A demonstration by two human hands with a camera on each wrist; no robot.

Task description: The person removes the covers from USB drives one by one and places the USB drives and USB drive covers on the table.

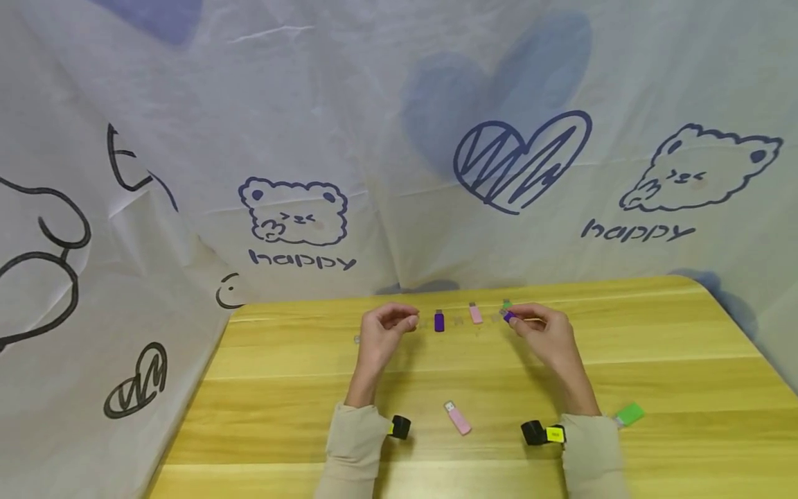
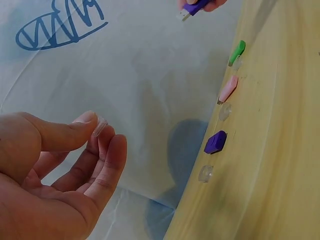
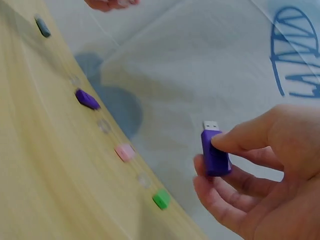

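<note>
My right hand [image 1: 548, 336] pinches a purple USB stick [image 3: 216, 152] between thumb and fingers, its metal plug bare and pointing away. With thumb and fingertips my left hand [image 2: 70, 165] pinches a small clear cap [image 2: 101, 126]. Both hands are raised over the far part of the table, apart from each other. Below them, along the back edge, lie another purple USB stick [image 1: 439, 321], a pink USB stick [image 1: 476, 314] and a green USB stick [image 2: 237, 52]. Clear caps [image 2: 205, 173] lie between these sticks. The right hand partly hides the green one in the head view.
Nearer on the wooden table [image 1: 280, 416] lie a second pink USB stick [image 1: 458, 418] and, by the right sleeve, a second green one [image 1: 632, 414]. A dark grey stick [image 3: 42, 26] lies beyond the row. A printed cloth [image 1: 374, 138] hangs behind the table.
</note>
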